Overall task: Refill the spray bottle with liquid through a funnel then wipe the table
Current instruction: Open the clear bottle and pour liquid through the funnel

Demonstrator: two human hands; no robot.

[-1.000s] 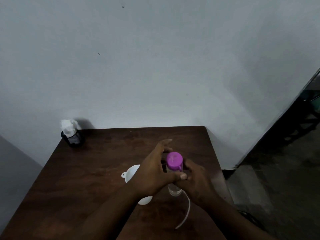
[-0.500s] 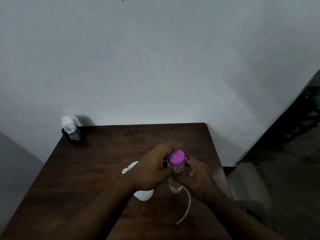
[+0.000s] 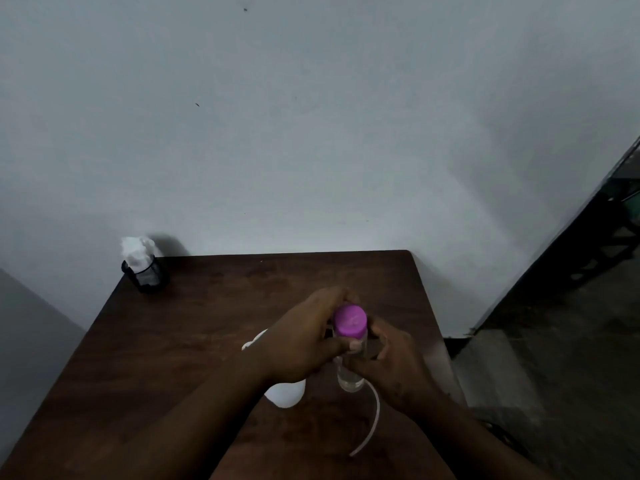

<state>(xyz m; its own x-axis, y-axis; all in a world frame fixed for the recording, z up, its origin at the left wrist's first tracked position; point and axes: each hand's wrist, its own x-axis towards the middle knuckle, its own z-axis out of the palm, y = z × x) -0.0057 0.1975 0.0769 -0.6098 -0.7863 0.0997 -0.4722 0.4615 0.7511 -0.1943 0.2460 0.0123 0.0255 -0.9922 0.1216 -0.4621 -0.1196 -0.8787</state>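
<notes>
A small clear bottle (image 3: 349,380) with a purple cap (image 3: 349,321) stands upright on the dark wooden table (image 3: 207,323), right of centre. My left hand (image 3: 304,341) wraps the bottle's upper part just under the cap, thumb across the front. My right hand (image 3: 391,365) holds the bottle from the right side. A white funnel (image 3: 285,393) lies on the table behind my left wrist, mostly hidden. A thin white curved tube (image 3: 373,420) lies on the table below the bottle.
A black mesh holder with white tissue (image 3: 143,268) stands at the table's back left corner against the pale wall. The table's right edge (image 3: 436,327) drops to a dark floor close to my right hand.
Both hands stay closed around the bottle in the same spot; the fingers have shifted slightly around the cap. The view has moved a little.
</notes>
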